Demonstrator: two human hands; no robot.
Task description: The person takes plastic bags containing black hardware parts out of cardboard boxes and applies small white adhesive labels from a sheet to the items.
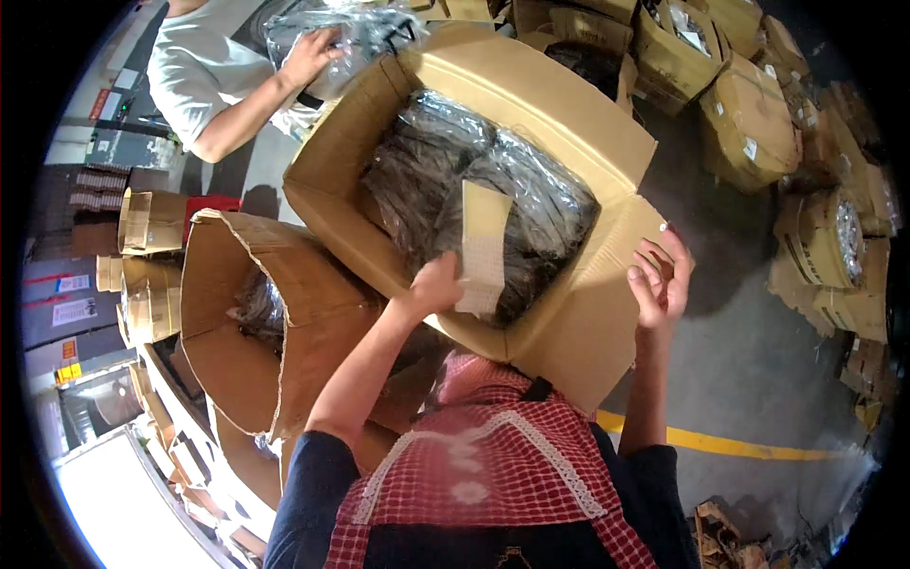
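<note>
A large open cardboard box [334,194] stands before me, packed with dark items in clear plastic bags [540,175]. My left hand [438,284] reaches over its near side, fingers closed on the edge of a long pale paper slip [485,248]. The slip stands up over the bags, yellowish at the top and whiter with fine marks below. To the right, my right hand [665,275] is raised beside a folded-out box flap [592,299]. Its fingers are apart and loosely bent, with nothing in them.
At the upper left a co-worker's hand [311,57] rests on a clear plastic bag [365,38]. Another open carton [227,332] stands close on my left. More cartons [754,128] line the right side. A yellow line [739,444] crosses the grey floor.
</note>
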